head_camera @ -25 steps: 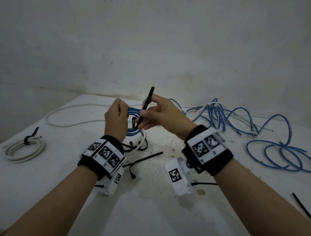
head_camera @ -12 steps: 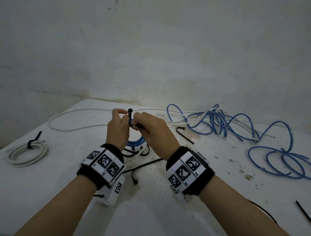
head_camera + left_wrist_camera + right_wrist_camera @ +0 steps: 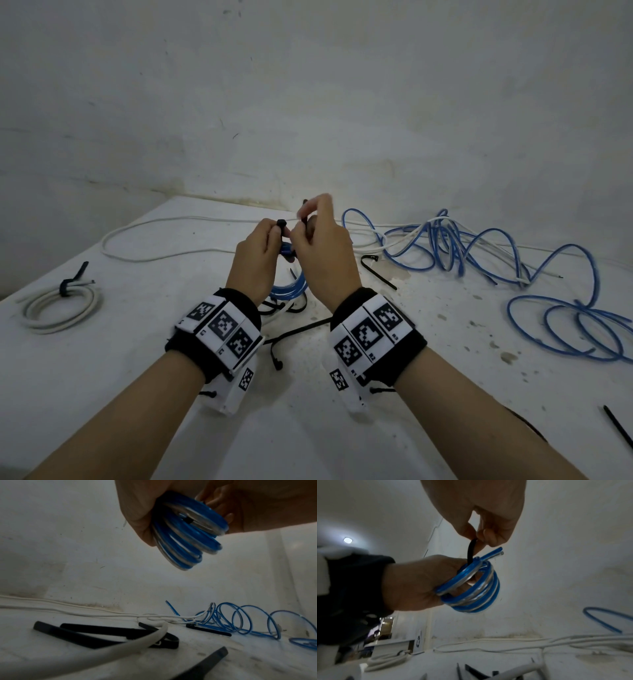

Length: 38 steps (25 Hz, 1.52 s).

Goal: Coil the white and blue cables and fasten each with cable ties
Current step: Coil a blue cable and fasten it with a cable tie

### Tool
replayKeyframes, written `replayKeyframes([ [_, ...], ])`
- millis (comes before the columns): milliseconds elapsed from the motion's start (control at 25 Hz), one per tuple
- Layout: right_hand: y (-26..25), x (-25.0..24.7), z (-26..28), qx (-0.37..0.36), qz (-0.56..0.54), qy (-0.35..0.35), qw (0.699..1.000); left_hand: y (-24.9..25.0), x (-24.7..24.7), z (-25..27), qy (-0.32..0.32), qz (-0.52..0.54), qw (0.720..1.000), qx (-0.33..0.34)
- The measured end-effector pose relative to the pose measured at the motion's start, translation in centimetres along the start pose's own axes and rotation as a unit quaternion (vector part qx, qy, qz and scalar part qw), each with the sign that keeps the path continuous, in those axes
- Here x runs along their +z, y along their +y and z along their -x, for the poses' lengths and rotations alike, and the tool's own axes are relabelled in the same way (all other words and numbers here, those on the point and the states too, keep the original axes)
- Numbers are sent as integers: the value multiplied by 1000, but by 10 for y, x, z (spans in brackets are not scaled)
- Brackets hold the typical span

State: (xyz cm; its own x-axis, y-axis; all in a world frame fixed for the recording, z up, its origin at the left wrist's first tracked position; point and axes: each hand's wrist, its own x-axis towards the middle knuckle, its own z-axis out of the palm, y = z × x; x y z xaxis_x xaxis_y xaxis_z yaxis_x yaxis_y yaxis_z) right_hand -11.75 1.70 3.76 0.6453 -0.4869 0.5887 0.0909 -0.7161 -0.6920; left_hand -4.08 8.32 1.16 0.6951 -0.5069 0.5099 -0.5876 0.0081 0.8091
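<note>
left hand (image 3: 255,255) grips blue coil (image 3: 471,588) above the table | right hand (image 3: 322,240) pinches cable tie tail (image 3: 471,551), rising straight up from coil | right hand nearer the tail, pull runs upward

Blue cable coil (image 3: 471,588): several tight loops, held up off the worktop, black cable tie (image 3: 471,550) threaded round it, tail up. More blue cable (image 3: 479,253) lies loose and tangled w/ white cable (image 3: 164,229). White coil (image 3: 61,305) lies flat, already tied.
</note>
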Motion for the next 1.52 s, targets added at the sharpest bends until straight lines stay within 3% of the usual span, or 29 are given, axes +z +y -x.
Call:
replayKeyframes([
  [320, 6, 6, 1, -48, 121, -60, 990, -11, -2, -1, 13, -64, 997, -41],
  [680, 11, 3, -2, -90, 172, -32, 980, -9, 1, 3, -23, -68, 997, -24],
  [880, 4, 5, -3, -147, 270, 26, 951, -6, 2, 5, -31, -100, 994, -21],
  [1000, -2, -1, -11, -101, 304, -74, 944, -5, 3, 5, -31, -103, 994, -1],
  [1160, -6, 1, -3, -104, 223, -36, 969, -9, -5, 1, 31, -17, 999, -3],
  [1280, -9, 8, 2, -82, 173, -19, 981, -8, -10, 6, 7, -13, 1000, 8],
  [1440, -22, 8, -15, 22, 139, -47, 989, -3, -26, 9, -1, 7, 1000, 21],
  [1520, -30, 8, -24, 118, 11, -114, 986, -3, -40, 7, -1, 30, 999, 19],
])
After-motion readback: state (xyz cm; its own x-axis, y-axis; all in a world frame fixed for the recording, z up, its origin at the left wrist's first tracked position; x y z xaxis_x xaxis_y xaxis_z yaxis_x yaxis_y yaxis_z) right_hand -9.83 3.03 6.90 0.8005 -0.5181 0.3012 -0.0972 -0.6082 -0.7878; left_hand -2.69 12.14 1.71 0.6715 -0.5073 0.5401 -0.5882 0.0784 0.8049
